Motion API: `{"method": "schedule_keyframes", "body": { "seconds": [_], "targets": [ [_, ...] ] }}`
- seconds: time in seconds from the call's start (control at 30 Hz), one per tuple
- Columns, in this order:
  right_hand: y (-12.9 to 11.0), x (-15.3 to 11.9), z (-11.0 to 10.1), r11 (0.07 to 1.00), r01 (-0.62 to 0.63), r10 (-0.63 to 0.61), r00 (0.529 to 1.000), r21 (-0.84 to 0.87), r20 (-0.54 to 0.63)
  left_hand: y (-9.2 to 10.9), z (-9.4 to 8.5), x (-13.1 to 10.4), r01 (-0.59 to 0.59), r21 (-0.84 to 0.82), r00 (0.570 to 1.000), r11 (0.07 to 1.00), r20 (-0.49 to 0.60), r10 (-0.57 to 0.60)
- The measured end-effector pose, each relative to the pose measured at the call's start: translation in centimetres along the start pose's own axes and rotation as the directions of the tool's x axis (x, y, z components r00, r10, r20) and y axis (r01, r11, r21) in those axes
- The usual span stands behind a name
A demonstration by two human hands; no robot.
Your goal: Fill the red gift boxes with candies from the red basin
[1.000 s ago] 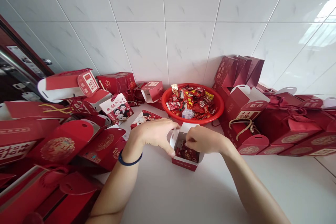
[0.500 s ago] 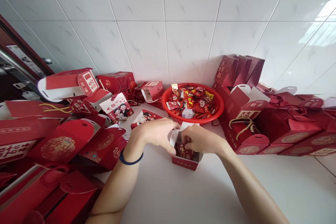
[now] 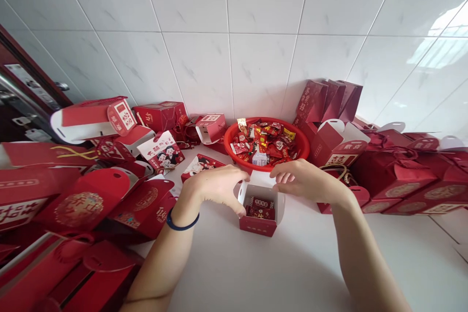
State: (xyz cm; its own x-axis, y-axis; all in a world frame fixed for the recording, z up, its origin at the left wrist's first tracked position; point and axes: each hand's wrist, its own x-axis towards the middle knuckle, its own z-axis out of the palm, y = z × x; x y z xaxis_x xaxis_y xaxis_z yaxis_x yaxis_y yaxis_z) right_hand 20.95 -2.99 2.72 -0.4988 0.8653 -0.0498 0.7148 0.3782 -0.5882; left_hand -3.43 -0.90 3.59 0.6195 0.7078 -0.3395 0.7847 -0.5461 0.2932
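Behind, pale tiled wall point(image 3: 263, 68).

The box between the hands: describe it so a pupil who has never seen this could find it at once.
Find the red basin of sweets by the tiled wall. Just in front of it, on the white table, a small red box stands between the left hand and right hand. Unlike the boxes massed at either side, it shows red packets inside.

passage: near tabletop point(image 3: 248, 273) | obstacles: far basin point(image 3: 305, 146), left boxes point(image 3: 86, 202), right boxes point(image 3: 398, 173)
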Motion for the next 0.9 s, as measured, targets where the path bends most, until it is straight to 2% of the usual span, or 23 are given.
{"method": "schedule_keyframes", "body": {
  "seconds": [0.1, 0.23, 0.3, 0.47, 0.53, 0.63, 0.77, 0.9],
  "targets": [
    [0.5, -0.6, 0.3, 0.999, -0.044, 0.044, 0.998, 0.0, -0.033, 0.1, -0.1, 0.2, 0.006, 0.007, 1.0, 1.0, 0.011, -0.006],
    [1.4, -1.8, 1.4, 0.998, -0.05, 0.051, 0.998, -0.036, 0.02, 0.3, -0.3, 0.1, -0.001, 0.035, 1.0, 0.999, 0.028, 0.0],
    [2.1, -2.7, 1.8, 0.998, -0.051, 0.05, 0.998, 0.035, 0.041, 0.4, -0.3, 0.0, -0.016, 0.053, 0.999, 0.998, 0.038, 0.014],
    [3.9, -4.9, 3.1, 0.941, -0.06, -0.003, 0.982, 0.332, 0.187, 1.2, 0.3, 0.1, -0.106, 0.057, 0.994, 0.993, 0.023, 0.105],
    [4.4, -5.0, 3.8, 0.921, -0.062, 0.014, 0.992, 0.385, 0.127, 1.5, 0.5, 0.4, -0.152, 0.031, 0.988, 0.988, -0.029, 0.153],
    [5.2, -4.7, 4.9, 0.902, -0.087, 0.119, 0.992, 0.423, -0.05, 1.8, 0.8, 1.2, -0.249, -0.018, 0.961, 0.968, -0.132, 0.245],
    [5.8, -4.2, 5.9, 0.904, -0.098, 0.243, 0.919, 0.416, -0.311, 1.6, 1.0, 2.4, -0.356, -0.094, 0.91, 0.93, -0.26, 0.322],
    [5.9, -4.4, 6.1, 0.923, -0.023, 0.207, 0.87, 0.383, -0.447, 1.1, 1.0, 2.9, -0.328, -0.1, 0.921, 0.939, -0.255, 0.294]
  ]
}}
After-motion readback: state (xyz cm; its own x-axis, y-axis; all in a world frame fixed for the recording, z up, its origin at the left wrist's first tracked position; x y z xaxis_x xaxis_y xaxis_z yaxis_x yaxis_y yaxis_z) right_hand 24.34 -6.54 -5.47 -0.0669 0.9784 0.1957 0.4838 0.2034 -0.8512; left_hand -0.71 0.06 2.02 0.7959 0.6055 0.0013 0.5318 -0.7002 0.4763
